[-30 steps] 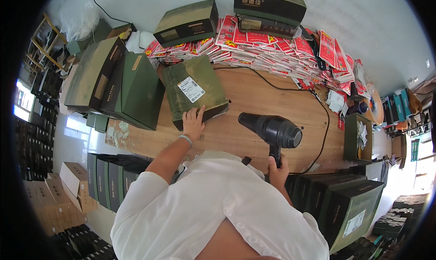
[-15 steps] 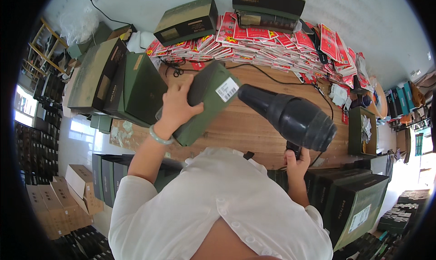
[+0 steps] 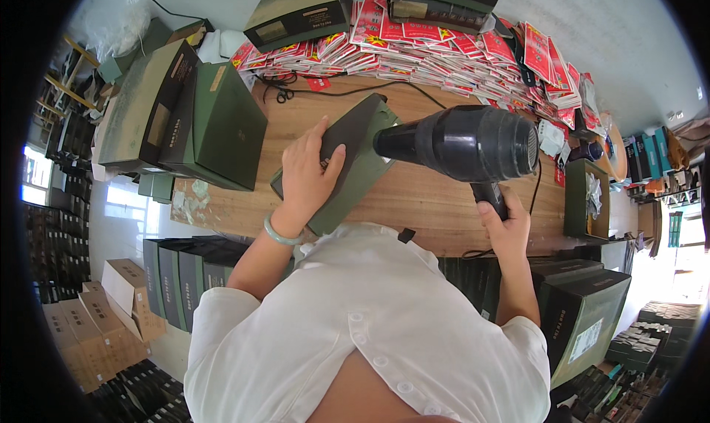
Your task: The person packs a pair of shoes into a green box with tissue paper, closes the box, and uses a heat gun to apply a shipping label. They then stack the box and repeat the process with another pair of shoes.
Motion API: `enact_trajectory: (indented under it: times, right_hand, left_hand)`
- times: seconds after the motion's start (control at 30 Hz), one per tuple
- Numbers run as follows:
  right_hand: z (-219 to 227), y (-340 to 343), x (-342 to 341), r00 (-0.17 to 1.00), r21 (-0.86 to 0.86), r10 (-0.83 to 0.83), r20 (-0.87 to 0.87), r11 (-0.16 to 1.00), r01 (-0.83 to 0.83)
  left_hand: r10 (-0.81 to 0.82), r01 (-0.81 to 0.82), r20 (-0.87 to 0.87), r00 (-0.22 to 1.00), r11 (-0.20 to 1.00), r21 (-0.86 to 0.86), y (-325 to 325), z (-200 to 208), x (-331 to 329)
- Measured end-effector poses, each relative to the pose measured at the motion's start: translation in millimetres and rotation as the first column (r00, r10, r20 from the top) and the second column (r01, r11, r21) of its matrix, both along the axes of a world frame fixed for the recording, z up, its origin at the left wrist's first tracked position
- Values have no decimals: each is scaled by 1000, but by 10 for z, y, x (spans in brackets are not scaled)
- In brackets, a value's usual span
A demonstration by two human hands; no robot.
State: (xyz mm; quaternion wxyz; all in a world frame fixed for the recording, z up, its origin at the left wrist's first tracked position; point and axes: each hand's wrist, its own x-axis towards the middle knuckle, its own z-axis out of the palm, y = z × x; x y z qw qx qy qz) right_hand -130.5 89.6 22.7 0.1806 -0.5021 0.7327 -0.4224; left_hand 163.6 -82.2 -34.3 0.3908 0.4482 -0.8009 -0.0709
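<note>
My left hand (image 3: 309, 175), with a pale bangle at its wrist, holds a dark green cardboard box (image 3: 359, 183). The box stands tilted over the wooden table, its long side slanting up and to the right. In my right hand (image 3: 509, 223) is the grip of a black hair dryer (image 3: 466, 143). Its nozzle (image 3: 384, 143) points left at the end face of the box, touching it or very close. The white label on that face is nearly all hidden behind the nozzle.
Green boxes (image 3: 225, 131) stand at the table's left. Red printed packets (image 3: 436, 61) pile along the back, below more boxes (image 3: 299, 15). A black cord (image 3: 370, 89) and scissors (image 3: 285, 92) lie before them. An open box (image 3: 588, 205) sits at the right.
The hair dryer has swung up and left, more level, bringing its nozzle over the box's label. My right hand rose with it. My left hand and the box shifted slightly.
</note>
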Motion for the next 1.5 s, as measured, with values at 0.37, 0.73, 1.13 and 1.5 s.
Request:
enact_trajectory:
  times: [0.37, 0.73, 1.13, 1.5]
  right_hand:
    - [-121, -63, 20, 994, -89, -51, -93, 995, 43]
    - [-191, -112, 81, 997, -37, -42, 61, 998, 45]
    - [-249, -48, 37, 996, -26, -58, 67, 998, 60]
    - [-333, 177, 38, 996, -45, -51, 67, 998, 54]
  left_hand:
    - [21, -20, -36, 999, 999, 34, 52, 32, -14]
    - [-14, 17, -44, 999, 998, 52, -59, 32, 31]
    - [-4, 7, -49, 999, 998, 56, -110, 51, 54]
    - [4, 0, -34, 999, 993, 117, -132, 57, 61]
